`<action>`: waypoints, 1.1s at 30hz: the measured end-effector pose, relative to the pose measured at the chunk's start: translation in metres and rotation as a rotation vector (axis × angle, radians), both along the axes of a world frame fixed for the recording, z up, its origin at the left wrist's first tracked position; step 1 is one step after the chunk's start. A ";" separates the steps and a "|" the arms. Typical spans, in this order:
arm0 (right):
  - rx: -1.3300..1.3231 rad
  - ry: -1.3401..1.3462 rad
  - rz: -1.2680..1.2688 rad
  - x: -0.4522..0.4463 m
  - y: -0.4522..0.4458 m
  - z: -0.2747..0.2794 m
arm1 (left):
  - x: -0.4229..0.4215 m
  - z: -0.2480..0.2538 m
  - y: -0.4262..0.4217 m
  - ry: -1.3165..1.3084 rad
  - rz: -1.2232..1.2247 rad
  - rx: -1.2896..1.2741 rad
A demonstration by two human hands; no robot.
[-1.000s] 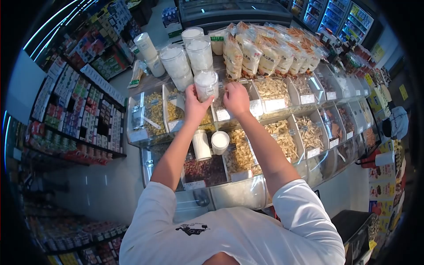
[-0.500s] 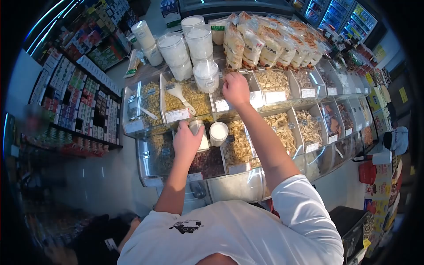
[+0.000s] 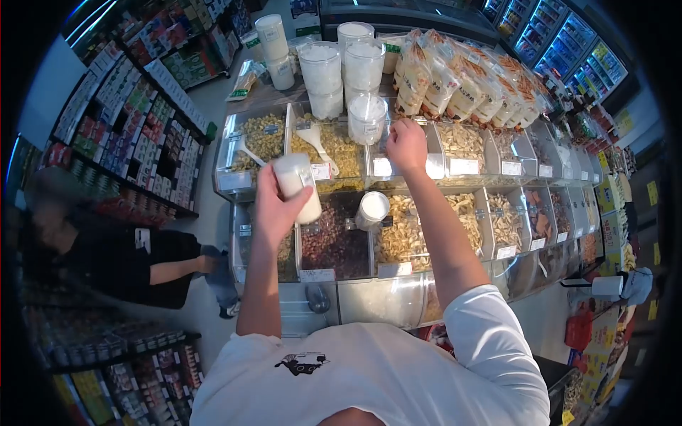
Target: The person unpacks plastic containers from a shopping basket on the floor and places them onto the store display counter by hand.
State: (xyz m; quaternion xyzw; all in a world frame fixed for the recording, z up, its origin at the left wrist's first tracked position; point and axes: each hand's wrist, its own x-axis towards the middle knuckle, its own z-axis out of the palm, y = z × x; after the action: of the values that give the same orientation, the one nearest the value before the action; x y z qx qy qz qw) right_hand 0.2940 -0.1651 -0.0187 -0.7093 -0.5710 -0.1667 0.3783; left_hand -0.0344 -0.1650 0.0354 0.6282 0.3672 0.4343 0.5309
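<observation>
My left hand (image 3: 273, 209) is wrapped around a clear plastic jar (image 3: 291, 177) filled with something white, held tilted above the lower row of bins. A similar jar (image 3: 372, 211) with white contents stands to its right, on the edge of a bin of dark reddish dried goods (image 3: 334, 245). My right hand (image 3: 408, 148) reaches to the upper row with its fingers curled, just right of another white-filled jar (image 3: 367, 122). Whatever lies in those fingers, if anything, is hidden. White scoops (image 3: 315, 145) rest in the upper bins left of it.
Stacked jars (image 3: 321, 74) stand on the shelf behind the bins. Beside them are several printed bags (image 3: 462, 89). Clear bins of dried slices (image 3: 405, 238) run to the right. A person in dark clothing (image 3: 135, 263) is in the left aisle, near stocked shelves (image 3: 128, 128).
My left hand has lifted the jar and carried it left, away from the standing jar. The camera view has shifted. My right hand stays at the upper bins. The person at left shows more fully.
</observation>
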 end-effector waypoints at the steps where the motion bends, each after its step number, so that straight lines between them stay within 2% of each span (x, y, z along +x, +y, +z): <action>1: 0.005 -0.001 0.000 0.001 0.001 -0.002 | 0.004 0.022 0.015 0.020 0.080 0.047; 3: 0.019 -0.005 -0.002 0.000 0.002 -0.002 | 0.014 0.026 0.075 0.024 0.165 0.264; 5: -0.036 0.026 -0.013 -0.002 -0.001 0.003 | 0.032 0.025 0.133 -0.081 0.142 0.346; 8: -0.023 0.033 -0.011 -0.002 -0.001 0.003 | 0.056 0.007 0.199 0.052 0.177 0.310; 12: 0.009 0.009 -0.007 0.000 0.000 0.002 | 0.076 -0.026 0.238 0.029 0.112 0.302; 14: 0.012 0.014 -0.006 0.004 0.002 0.000 | 0.083 -0.037 0.238 0.025 0.089 0.317; 16: 0.003 0.021 0.006 0.003 0.001 0.001 | 0.086 -0.040 0.230 -0.115 0.044 0.193; 18: -0.008 0.036 -0.011 0.001 -0.001 0.000 | 0.088 -0.039 0.226 -0.073 0.031 0.163; 20: 0.039 0.009 -0.013 0.001 0.000 0.000 | 0.088 -0.035 0.220 -0.041 0.016 0.228; 23: 0.008 0.027 -0.018 0.000 0.000 0.002 | 0.086 -0.065 0.226 -0.006 0.069 0.303; 24: -0.025 0.043 -0.019 0.000 -0.002 0.002 | 0.083 -0.065 0.216 -0.002 0.066 0.303; 26: -0.018 0.050 -0.016 0.001 -0.002 0.001 | 0.077 -0.064 0.169 0.185 0.441 0.542; 28: -0.011 0.060 -0.020 0.002 -0.002 -0.001 | 0.071 -0.044 0.099 0.194 0.314 0.572; 30: 0.003 0.058 -0.006 0.003 -0.001 -0.001 | 0.069 -0.029 0.049 0.231 0.304 0.617; 33: -0.028 0.031 -0.012 0.003 -0.001 -0.001 | 0.064 -0.031 0.059 0.272 0.360 0.599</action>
State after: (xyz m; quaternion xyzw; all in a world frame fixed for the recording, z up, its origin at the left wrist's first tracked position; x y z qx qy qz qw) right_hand 0.2965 -0.1663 -0.0197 -0.7205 -0.5630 -0.1498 0.3761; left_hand 0.0298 -0.1062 0.0040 0.7330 0.3957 0.5215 0.1848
